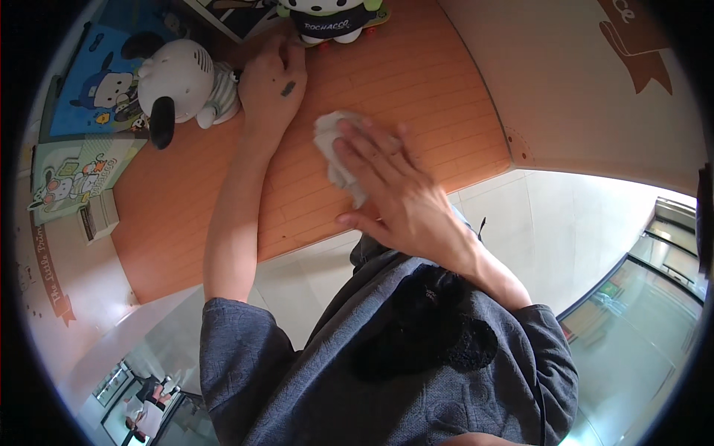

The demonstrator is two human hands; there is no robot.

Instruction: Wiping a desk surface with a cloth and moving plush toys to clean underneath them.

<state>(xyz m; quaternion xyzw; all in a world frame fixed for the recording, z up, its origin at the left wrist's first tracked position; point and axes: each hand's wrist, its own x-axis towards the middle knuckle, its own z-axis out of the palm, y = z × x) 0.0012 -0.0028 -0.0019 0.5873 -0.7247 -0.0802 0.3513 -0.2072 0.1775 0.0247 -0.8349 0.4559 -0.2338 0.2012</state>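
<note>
Under the spread, slightly blurred fingers of my right hand [405, 197], a crumpled whitish cloth [332, 145] lies pressed against the wood-patterned shelf board [387, 82]. My left hand [274, 82] rests farther back on the board, its fingers curled and its fingertips hidden; what they hold, if anything, does not show. A dark mark is visible on the back of that hand. Close beside its left edge lies a white dog figurine [178, 78] with black ears and a striped top. Just beyond it stands another figurine [331, 18] in a dark top, cut off by the upper edge.
A blue cartoon-printed panel [100, 82] and a pale green printed card [74, 175] stand at the left. A small pale box [98, 215] sits below them. Upright panels [573, 97] close the sides. Pale floor tiles [520, 215] show past the front edge; people appear far off at lower left.
</note>
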